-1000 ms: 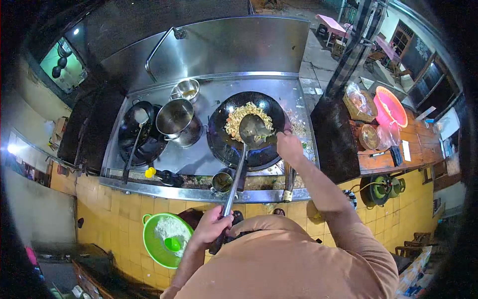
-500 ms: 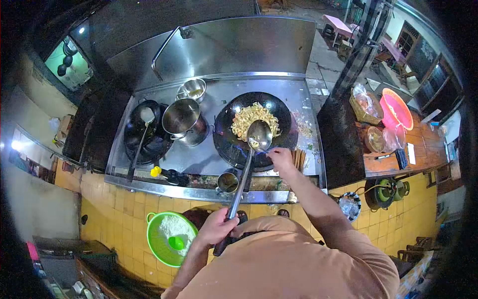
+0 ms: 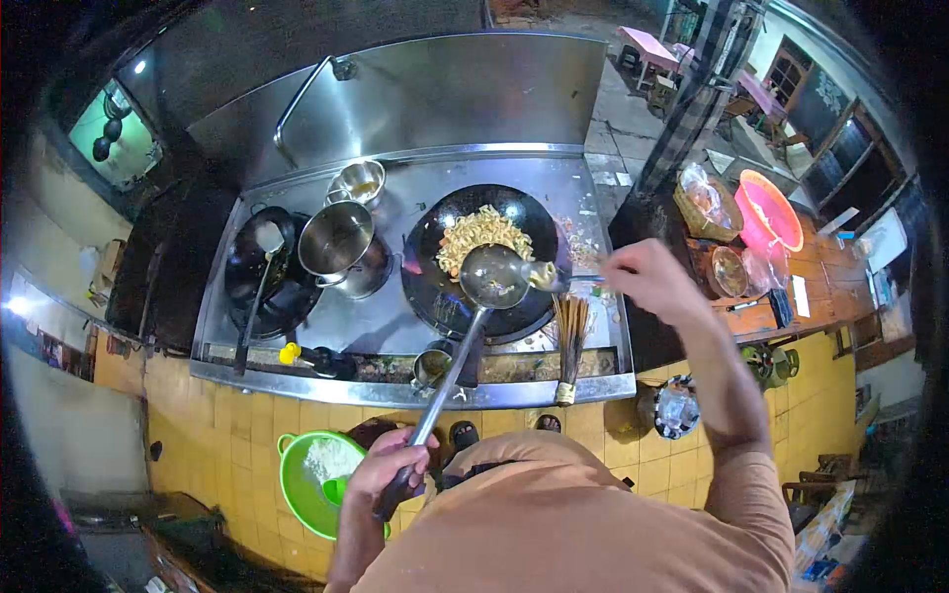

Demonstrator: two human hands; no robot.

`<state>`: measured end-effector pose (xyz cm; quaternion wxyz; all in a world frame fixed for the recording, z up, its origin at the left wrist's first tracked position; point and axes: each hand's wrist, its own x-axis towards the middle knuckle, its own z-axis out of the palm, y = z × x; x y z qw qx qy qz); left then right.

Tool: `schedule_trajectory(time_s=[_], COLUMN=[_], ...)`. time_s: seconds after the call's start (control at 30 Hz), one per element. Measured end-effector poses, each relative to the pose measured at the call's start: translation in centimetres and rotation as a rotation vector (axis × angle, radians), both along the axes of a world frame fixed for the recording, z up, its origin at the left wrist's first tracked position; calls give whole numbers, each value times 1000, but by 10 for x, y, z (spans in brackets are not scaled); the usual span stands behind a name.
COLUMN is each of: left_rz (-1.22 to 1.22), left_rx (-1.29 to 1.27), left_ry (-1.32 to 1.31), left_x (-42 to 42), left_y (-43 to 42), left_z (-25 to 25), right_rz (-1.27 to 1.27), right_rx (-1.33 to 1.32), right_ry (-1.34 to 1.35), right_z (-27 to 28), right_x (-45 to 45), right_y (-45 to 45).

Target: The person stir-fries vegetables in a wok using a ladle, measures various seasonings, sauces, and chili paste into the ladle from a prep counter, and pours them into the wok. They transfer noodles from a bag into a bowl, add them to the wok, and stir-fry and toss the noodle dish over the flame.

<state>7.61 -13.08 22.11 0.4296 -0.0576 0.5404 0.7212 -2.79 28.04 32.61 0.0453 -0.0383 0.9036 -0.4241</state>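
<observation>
My left hand is wrapped round the dark handle end of a long metal ladle. The ladle's bowl is over the wok, with a few bits of food in it. My right hand is closed on the thin handle of a spoon, whose bowl end carries some pale food, just right of the ladle. Below them, pale chopped or noodle-like food lies in the black wok on the stove.
A second wok with its own ladle, a steel pot and a metal bowl stand at left. A bamboo brush and a metal cup are near the front edge. A green basket holds white food below. Baskets sit on the wooden table.
My right hand has moved right and up, drawing the spoon with food out from the ladle's bowl. My left hand still holds the ladle, which has shifted slightly. The view has shifted a little.
</observation>
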Motion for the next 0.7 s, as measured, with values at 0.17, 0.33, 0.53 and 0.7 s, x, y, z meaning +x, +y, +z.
schedule_trajectory(time_s=[0.17,0.33,0.53,0.7], left_rz=[44,97,106,56], left_rx=[61,169,112,76], left_ry=[-60,-137,-91,-78], left_x=[-8,-14,-19,-26], left_y=[-5,-15,-4,7], left_z=[12,3,14,16], right_rz=[268,341,573,878], right_rx=[177,-311,-204,-139], right_ry=[20,9,32,92], right_z=[119,165,186,204], right_x=[59,105,127,136], right_y=[12,11,22,23])
